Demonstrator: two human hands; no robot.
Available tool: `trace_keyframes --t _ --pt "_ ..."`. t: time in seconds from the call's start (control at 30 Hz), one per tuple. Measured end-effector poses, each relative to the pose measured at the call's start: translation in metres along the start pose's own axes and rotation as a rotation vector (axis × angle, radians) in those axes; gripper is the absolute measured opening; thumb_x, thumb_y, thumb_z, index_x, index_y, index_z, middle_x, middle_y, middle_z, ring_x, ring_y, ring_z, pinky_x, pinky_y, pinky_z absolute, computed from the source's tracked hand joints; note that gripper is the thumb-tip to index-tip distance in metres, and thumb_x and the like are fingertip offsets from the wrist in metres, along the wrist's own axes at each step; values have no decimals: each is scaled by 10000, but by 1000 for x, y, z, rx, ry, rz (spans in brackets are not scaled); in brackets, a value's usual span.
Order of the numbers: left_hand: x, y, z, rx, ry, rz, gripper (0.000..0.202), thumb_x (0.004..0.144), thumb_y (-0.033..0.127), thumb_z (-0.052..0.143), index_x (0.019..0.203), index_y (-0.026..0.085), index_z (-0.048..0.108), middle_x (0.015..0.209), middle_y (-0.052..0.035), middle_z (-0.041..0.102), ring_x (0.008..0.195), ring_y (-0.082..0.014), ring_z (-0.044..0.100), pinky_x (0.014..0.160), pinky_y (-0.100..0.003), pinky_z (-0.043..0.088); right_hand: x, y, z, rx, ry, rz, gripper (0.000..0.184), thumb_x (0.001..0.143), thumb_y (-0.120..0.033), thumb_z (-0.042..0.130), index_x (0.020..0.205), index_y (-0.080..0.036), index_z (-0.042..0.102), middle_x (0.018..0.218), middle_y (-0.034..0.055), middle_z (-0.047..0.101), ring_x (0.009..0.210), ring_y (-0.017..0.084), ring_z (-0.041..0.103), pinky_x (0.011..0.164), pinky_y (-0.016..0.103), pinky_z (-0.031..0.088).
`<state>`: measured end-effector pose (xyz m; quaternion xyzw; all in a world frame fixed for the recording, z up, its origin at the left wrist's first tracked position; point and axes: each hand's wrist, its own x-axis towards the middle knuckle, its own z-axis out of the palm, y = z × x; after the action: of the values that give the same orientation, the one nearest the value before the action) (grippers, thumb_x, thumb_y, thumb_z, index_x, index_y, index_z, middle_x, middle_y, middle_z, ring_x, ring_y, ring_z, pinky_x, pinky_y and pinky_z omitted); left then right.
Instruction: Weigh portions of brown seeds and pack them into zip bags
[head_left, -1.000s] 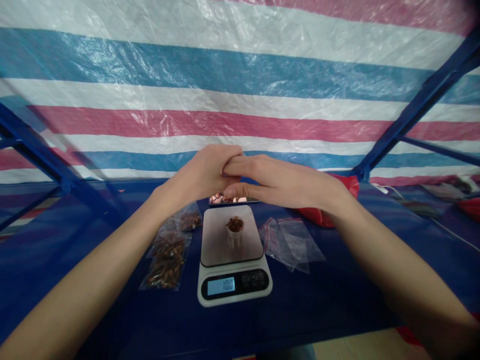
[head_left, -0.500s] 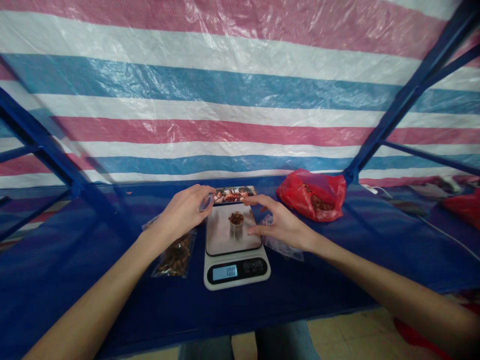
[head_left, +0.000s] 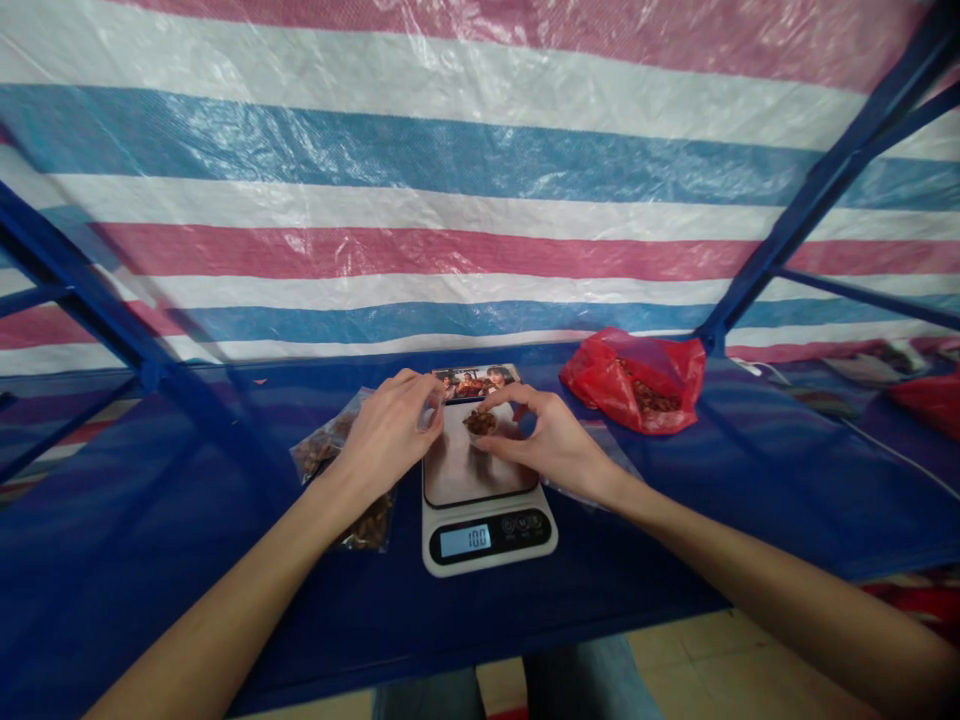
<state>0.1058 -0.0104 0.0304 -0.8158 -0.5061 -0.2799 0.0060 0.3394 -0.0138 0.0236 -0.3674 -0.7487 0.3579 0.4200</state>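
Makeshift workspace: striped sheeting (head_left: 450, 200), blue metal frame (head_left: 814, 200), digital scale (head_left: 486, 480).

Blue denim jeans (head_left: 592, 680) were worn; the left hand (head_left: 390, 430), right hand (head_left: 553, 440) and both slender forearms (head_left: 262, 565) were bare.

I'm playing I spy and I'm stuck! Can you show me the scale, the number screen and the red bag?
Scale (head_left: 480, 482): head view, on its metal plate.
Number screen (head_left: 465, 541): head view, on its lit face.
Red bag (head_left: 596, 375): head view, on its plastic side.
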Motion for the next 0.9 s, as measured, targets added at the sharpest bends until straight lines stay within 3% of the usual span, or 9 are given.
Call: trace_keyframes --t 0.07,0.27,0.4,0.57,0.8,0.9 --pt "-1 1 1 -30 -14 -2 147 886 160 579 1003 225 640 1048 -73 710 1025 -272 676 922 -427 548 1 -3 2 98 -5 18 257 802 -253 856 1032 -191 759 1082 62 780 966 212 728 877 367 578" --pt "-1 4 1 -87 -25 -75 169 819 190 658 980 240 657 1045 -69 716 1023 -299 685 925 -465 553 13 -12 7 175 -92 -55 245 871 -289 812 1095 -192 785 1146 82 796 1054 228 728 971 419 563" --pt "0 6 -1 -118 -27 -133 191 790 189 674 976 232 663 1022 -68 714 1006 -298 688 906 -453 549 25 -10 12 211 -94 -71 341 846 -308 845 1148 -194 735 1109 70 800 1018 212 748 963 407 571" --pt "0 7 -3 -134 -26 -207 181 766 215 702 945 214 674 989 -76 722 932 -285 696 829 -410 535 36 -14 13 21 -67 -139 285 813 -246 865 1026 -202 681 933 6 748 858 172 698 787 321 537" --pt "0 4 -4 -356 89 -243 278 744 236 712 1018 190 725 957 -47 769 847 -232 706 762 -338 522 56 -37 16 -183 -202 -423 208 934 -183 765 1138 -226 764 1059 44 705 977 192 661 880 341 515" --pt "2 5 -8 -536 146 -275 232 776 307 753 973 186 732 898 -21 771 834 -209 704 759 -310 527 64 -49 4 -217 -137 -472 189 964 -254 746 1151 -231 769 1066 49 691 970 194 647 855 332 511"
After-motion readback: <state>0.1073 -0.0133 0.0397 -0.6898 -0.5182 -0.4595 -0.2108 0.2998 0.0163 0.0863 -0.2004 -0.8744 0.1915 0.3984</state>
